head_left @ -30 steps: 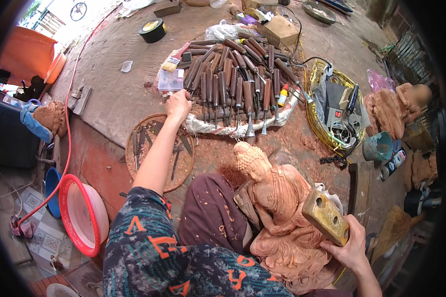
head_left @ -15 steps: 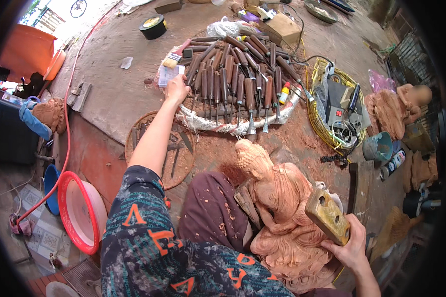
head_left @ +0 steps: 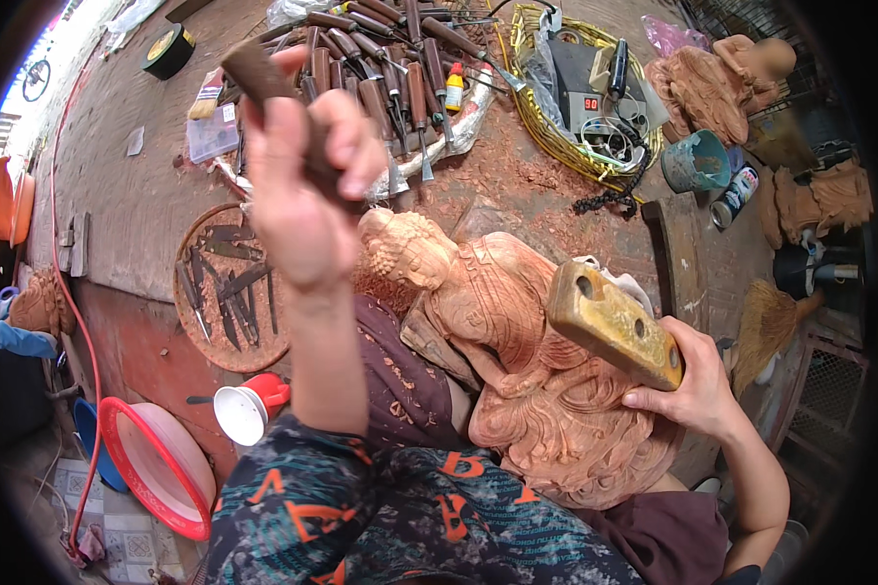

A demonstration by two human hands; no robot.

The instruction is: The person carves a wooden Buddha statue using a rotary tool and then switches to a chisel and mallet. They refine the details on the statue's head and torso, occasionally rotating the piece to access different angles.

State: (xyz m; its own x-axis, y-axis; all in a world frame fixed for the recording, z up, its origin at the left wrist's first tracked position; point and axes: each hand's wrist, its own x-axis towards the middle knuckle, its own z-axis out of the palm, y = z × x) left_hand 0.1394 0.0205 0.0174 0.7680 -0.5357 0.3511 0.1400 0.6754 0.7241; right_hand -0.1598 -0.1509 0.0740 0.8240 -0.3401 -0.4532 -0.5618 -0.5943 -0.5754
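Note:
My left hand [head_left: 307, 229], raised and blurred by motion, is closed round a dark wood-handled chisel [head_left: 263, 80]; its blade cannot be made out. Leaning across my lap is a reddish carved wooden statue [head_left: 502, 292] of a seated robed figure, its knobbly-haired head just right of my left wrist. My right hand [head_left: 695, 380] grips one end of a worn yellowish block [head_left: 610, 322] with round holes, above the statue's lower part. Beyond my left hand lies a heap of wood-handled chisels [head_left: 371, 58] on a white-edged mat.
A round tray [head_left: 187, 317] of dark blades sits at left, near a red-and-white cup [head_left: 249, 409] and a pink basin [head_left: 156, 463]. At far right are a yellow wire basket [head_left: 517, 107] with an electric device [head_left: 580, 83], a teal bucket [head_left: 695, 161] and another carving [head_left: 698, 93].
My left hand has come back from the chisel heap toward me and now holds a chisel. The view has shifted right. The right hand still grips the block over the statue.

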